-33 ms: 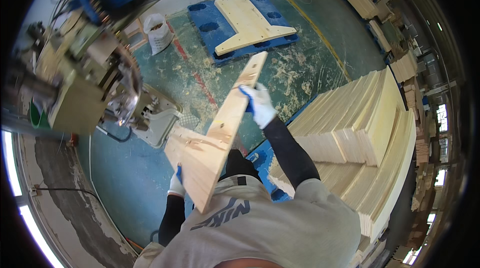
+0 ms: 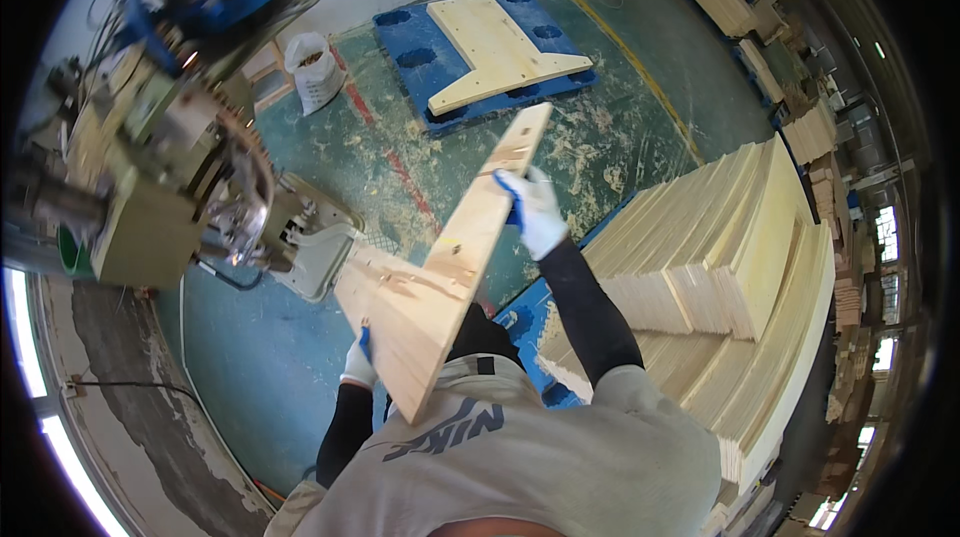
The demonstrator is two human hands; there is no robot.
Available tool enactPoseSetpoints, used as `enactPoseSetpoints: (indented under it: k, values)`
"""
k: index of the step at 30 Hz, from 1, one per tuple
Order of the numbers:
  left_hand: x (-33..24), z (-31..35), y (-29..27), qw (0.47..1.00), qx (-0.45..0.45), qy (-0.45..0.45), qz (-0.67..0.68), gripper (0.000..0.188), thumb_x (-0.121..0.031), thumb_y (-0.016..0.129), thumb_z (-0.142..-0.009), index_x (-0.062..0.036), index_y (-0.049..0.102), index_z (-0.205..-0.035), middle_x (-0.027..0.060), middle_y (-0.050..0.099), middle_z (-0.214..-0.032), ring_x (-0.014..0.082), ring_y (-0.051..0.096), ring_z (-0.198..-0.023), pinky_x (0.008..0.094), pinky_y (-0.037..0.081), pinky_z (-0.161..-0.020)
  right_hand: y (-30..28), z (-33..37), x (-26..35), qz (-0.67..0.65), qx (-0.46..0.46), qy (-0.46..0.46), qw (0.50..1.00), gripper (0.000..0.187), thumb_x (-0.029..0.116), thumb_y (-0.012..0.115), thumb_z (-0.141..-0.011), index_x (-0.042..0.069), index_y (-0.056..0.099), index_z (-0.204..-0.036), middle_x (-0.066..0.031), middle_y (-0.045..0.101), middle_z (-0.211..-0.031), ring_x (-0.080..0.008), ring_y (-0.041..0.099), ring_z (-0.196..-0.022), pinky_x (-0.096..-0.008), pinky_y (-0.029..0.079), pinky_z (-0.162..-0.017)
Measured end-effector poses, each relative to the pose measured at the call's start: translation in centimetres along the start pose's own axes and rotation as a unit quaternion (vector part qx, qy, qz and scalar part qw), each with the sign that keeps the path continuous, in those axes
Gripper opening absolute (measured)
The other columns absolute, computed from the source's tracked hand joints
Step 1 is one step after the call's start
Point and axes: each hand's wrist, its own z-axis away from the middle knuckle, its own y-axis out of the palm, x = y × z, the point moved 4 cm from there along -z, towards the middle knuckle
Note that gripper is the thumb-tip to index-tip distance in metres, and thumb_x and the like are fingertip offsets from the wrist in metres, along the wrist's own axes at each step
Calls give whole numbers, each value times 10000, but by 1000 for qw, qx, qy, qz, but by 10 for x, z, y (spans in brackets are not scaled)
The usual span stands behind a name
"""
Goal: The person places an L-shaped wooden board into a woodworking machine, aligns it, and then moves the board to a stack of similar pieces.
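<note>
Hands (image 2: 538, 215) partly behind the wooden board (image 2: 432, 295)

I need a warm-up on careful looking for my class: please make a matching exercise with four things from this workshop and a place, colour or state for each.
Things
1. Knotty wooden panel
2. Open sack
3. Plastic pallet near the wall
4. Large near stack of boards

Descriptions
A. White and standing upright
B. On the right side of the picture
C. Held by the gloved left hand and right hand
D. Blue, with a pale T-shaped piece on it

Right pairs: 1-C, 2-A, 3-D, 4-B
</note>
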Motion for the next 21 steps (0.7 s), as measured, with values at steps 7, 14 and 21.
enactPoseSetpoints:
  k: [7,14,21]
  values:
    - [-51,-193,203,980,-65,147,-115,509,-356,583,-1021,-1,530,-1381,156,646,-1287,302,659,-1117,429,544,-968,-217,-86,87,-97,-164,-71,979,304,119,675,-943,2,609,-1216,-84,694,-1078,-193,699,-949,-336,570,-831]
    - [-149,-255,447,919,-30,366,-146,334,-233,610,-1017,31,576,-1219,109,671,-1121,218,667,-949,348,552,-849,-321,-161,122,290,-471,-227,802,403,150,639,-983,-62,557,-1316,-132,622,-1257,-191,606,-1133,-289,474,-977]
    - [-199,-367,646,827,-6,495,-266,259,-221,603,-1028,31,608,-1088,56,660,-998,111,581,-894,283,480,-799,-300,-366,181,271,-218,-239,907,370,159,619,-995,-46,583,-1300,-156,649,-1246,-216,626,-1110,-335,483,-973]
